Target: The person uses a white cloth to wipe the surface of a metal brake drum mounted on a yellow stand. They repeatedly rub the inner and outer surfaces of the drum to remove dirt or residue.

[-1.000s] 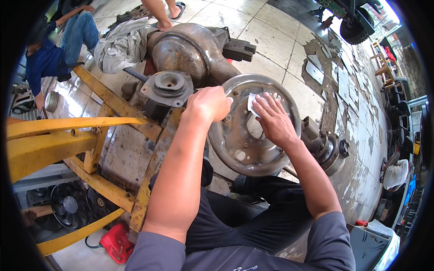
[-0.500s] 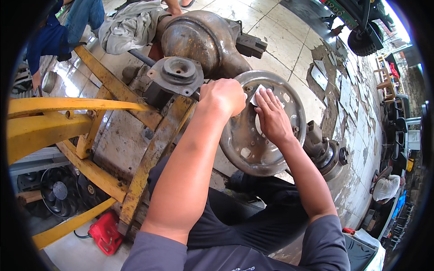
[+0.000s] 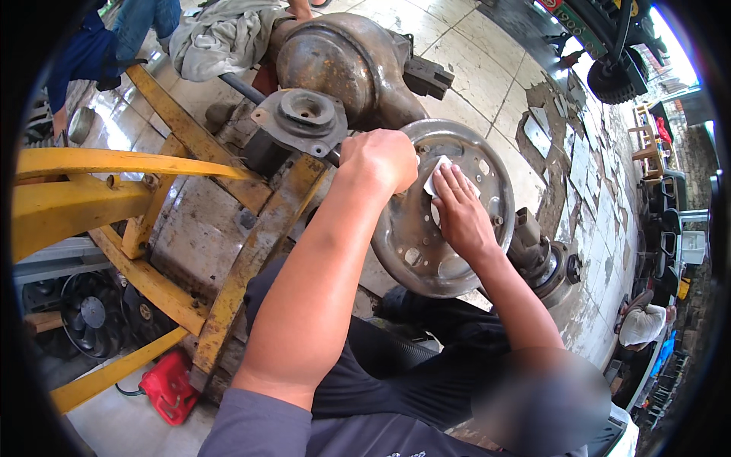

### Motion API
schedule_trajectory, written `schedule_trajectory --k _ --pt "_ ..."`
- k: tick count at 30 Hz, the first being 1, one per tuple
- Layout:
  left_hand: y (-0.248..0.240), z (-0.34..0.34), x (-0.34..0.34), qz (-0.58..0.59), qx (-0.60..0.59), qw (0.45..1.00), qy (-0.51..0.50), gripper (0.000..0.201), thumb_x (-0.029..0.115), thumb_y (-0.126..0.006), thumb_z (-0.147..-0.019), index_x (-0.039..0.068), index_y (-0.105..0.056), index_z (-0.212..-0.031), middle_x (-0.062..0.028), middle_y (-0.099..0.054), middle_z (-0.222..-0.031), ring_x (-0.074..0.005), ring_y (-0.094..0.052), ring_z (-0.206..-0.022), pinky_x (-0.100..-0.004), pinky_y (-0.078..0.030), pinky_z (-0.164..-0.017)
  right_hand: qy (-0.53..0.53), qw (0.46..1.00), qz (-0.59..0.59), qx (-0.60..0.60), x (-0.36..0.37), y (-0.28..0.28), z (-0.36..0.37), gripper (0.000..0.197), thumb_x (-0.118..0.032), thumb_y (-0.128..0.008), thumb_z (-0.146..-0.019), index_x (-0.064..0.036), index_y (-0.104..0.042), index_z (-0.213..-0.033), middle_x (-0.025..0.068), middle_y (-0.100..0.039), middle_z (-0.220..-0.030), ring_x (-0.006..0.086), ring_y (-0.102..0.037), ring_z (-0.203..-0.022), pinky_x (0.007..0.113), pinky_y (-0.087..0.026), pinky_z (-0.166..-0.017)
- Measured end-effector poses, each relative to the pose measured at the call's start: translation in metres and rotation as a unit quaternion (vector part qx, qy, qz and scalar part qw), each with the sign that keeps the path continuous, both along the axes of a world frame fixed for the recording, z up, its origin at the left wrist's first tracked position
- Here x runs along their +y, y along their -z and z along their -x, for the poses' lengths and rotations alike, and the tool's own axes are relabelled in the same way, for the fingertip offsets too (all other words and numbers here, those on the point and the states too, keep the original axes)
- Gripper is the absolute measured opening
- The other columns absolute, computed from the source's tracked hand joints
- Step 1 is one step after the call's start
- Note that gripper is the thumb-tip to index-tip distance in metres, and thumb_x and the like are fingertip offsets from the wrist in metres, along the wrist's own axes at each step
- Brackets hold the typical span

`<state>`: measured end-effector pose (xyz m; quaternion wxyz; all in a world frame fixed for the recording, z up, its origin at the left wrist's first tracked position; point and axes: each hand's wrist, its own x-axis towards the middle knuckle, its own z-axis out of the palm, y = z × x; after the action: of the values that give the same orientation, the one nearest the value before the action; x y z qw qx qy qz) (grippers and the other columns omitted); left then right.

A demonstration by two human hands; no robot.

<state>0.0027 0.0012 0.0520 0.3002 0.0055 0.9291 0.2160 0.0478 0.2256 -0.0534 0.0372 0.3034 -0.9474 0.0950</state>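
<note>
A round, brown metal brake backing plate (image 3: 415, 228) with several holes stands tilted in front of me. My left hand (image 3: 378, 161) is closed at its upper left rim, the thumb tip showing on the plate's face; the other fingertips are hidden. Flat against the plate's face, my right hand (image 3: 463, 213) presses a small white sheet (image 3: 435, 180) under its outstretched fingers. Most of that sheet is covered. Behind the plate lies a large, rusty axle housing (image 3: 327, 65). A grey, flanged round mount (image 3: 306, 113) sits just left of my left hand.
A yellow metal frame (image 3: 251, 263) fills the left side, with a red jerrycan (image 3: 169, 387) below it. Grey cloth (image 3: 225, 42) drapes near the housing. Another person (image 3: 141, 38) is at upper left. Broken tiles (image 3: 582, 160) lie to the right.
My right hand and the white sheet have slid slightly down across the plate's face. My left hand stays at the rim. The view has shifted a little.
</note>
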Motion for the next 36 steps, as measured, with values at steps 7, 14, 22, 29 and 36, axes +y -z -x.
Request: schedule_trajectory --k 7,14,22,29,36 --pt "0.009 -0.002 0.0 -0.003 0.023 1.0 -0.002 0.04 0.034 -0.055 -0.1 0.002 -0.069 -0.119 -0.0196 -0.067 -0.123 -0.0369 -0.063 -0.116 -0.0451 -0.05 -0.1 0.003 1.0 0.003 -0.012 -0.006 -0.005 0.009 0.047 -0.019 -0.056 -0.1 0.001 -0.049 -0.142 0.0229 -0.049 -0.147 0.0414 -0.043 -0.14 0.05 -0.036 -0.115" --pt "0.002 -0.005 0.001 -0.005 0.013 1.0 -0.007 0.041 0.033 -0.054 -0.1 -0.001 -0.069 -0.118 -0.0213 -0.067 -0.123 -0.0369 -0.063 -0.116 -0.0458 -0.05 -0.099 0.044 0.999 0.003 -0.011 -0.01 0.001 0.026 0.048 -0.019 -0.055 -0.1 0.0002 -0.047 -0.143 0.0215 -0.049 -0.148 0.0405 -0.041 -0.142 0.052 -0.035 -0.115" --pt "0.007 -0.002 0.0 -0.003 0.011 1.0 -0.003 0.041 0.033 -0.053 -0.1 -0.001 -0.068 -0.119 -0.0219 -0.066 -0.124 -0.0368 -0.062 -0.117 -0.0466 -0.049 -0.1 0.027 0.999 0.011 -0.013 -0.004 -0.003 0.019 0.046 -0.02 -0.057 -0.1 -0.0009 -0.049 -0.142 0.0217 -0.048 -0.149 0.0401 -0.042 -0.141 0.051 -0.034 -0.117" --pt "0.003 0.001 0.003 -0.001 0.004 1.0 0.006 0.041 0.033 -0.053 -0.1 0.0 -0.068 -0.121 -0.0218 -0.066 -0.125 -0.0366 -0.062 -0.117 -0.0458 -0.049 -0.101 0.019 1.0 -0.004 -0.013 0.002 -0.007 -0.002 0.046 -0.02 -0.055 -0.101 0.0007 -0.048 -0.142 0.0215 -0.049 -0.148 0.0385 -0.042 -0.141 0.05 -0.034 -0.116" --pt "0.023 0.003 -0.001 -0.008 0.033 0.999 0.007 0.042 0.033 -0.052 -0.1 -0.001 -0.067 -0.12 -0.0219 -0.066 -0.124 -0.0369 -0.062 -0.118 -0.0459 -0.049 -0.101 0.047 0.999 -0.015 -0.017 -0.006 -0.001 -0.009 0.048 -0.021 -0.053 -0.101 0.0023 -0.046 -0.143 0.0246 -0.047 -0.148 0.0413 -0.042 -0.141 0.05 -0.036 -0.114"
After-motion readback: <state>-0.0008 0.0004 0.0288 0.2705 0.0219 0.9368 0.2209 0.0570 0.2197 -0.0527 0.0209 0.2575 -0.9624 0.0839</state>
